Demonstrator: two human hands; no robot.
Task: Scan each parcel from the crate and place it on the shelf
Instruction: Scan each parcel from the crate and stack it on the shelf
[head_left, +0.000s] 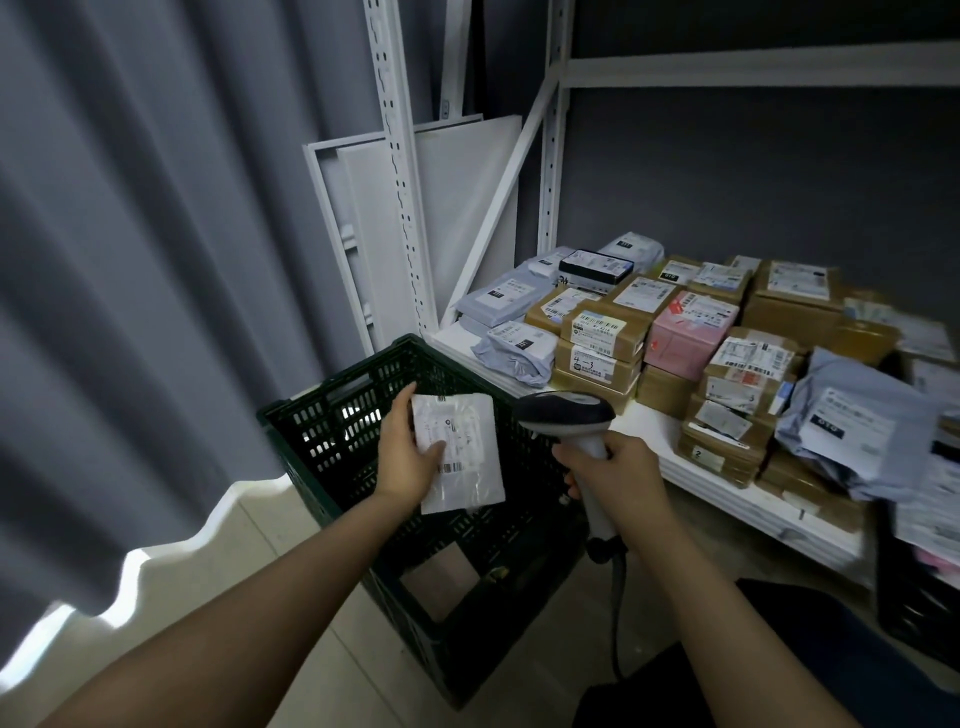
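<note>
1. The left hand (408, 457), above the crate (311, 431), holds a flat white parcel (462, 452). The thumb lies on its labelled face and the fingers curl behind its left edge.
2. The right hand (615, 467), at the crate's right rim, is wrapped round the handle of a scanner (569, 415). Its dark head points toward the parcel without touching it.
3. The dark green crate stands on the floor (249, 540), open at the top. A pale brown patch shows low inside, but it cannot be told whether it is a parcel.
4. Right of the crate, the white shelf (652, 428) carries stacked brown boxes (602, 332), a pink box (680, 335) and grey mailer bags (852, 441). Only a strip along its front edge is bare.
5. Left of the crate, floor runs to the grey curtain (130, 260).
</note>
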